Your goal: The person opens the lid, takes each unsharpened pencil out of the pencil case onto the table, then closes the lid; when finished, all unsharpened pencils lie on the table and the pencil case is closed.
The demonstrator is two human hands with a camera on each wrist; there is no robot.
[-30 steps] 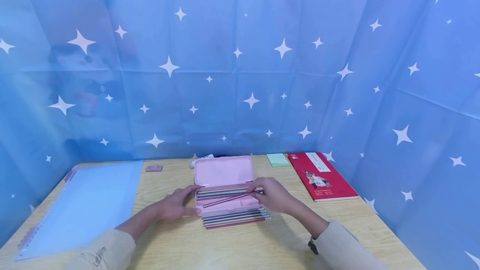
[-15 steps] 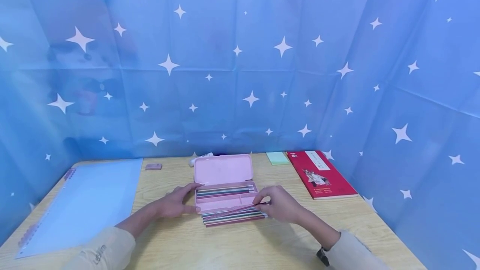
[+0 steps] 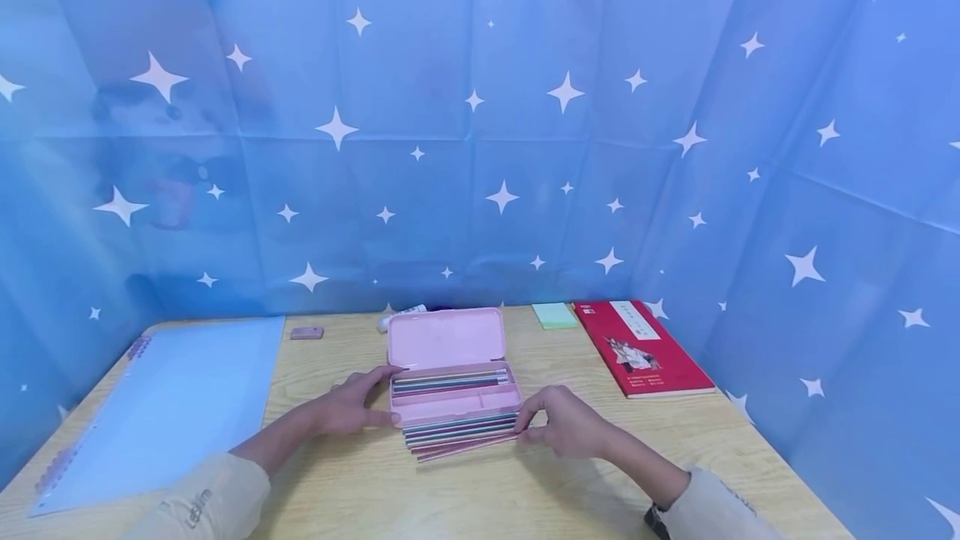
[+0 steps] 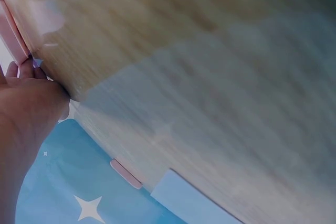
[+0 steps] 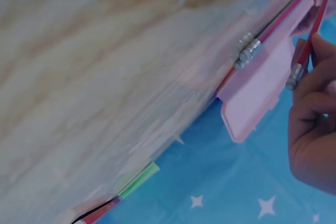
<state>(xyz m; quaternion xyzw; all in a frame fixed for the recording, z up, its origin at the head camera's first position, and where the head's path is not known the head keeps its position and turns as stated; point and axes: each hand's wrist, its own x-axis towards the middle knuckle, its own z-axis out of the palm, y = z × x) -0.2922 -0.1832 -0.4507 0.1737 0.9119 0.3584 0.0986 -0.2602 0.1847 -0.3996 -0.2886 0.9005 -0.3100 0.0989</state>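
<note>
Biggest thing by far is the blue curtain (image 3: 420, 65) with white stars, filling the top and sides of the frame. Under it is the wood-look table (image 3: 420, 507), running across the bottom. A pale blue sheet (image 3: 172, 407) with a bound edge lies at lower left, and a red book (image 3: 645, 357) is over on the right.

Lower center you've got the pink case (image 3: 447, 338), open, lid standing up at the back. The left hand (image 3: 352, 405) has its left end, fingers at the back corner and thumb at the front corner, so it's holding the case. The right hand (image 3: 566, 423) is just off the case's lower right, thumb and fingers pinching one end of a pencil.

One row of pencils (image 3: 457, 429) lies on the table right in front of the case; another bunch (image 3: 446, 382) sits in its back compartment. Green notes (image 3: 554, 316) are beside the book's upper left corner. A white tube (image 3: 405, 315) pokes out behind the lid, and a small eraser (image 3: 307, 333) lies near the sheet's upper right corner.

Thinnest of all, that held pencil (image 3: 467, 448) is red, slanting down-left along the front row's near edge. Right wrist view shows its metal-banded end by the fingers.
</note>
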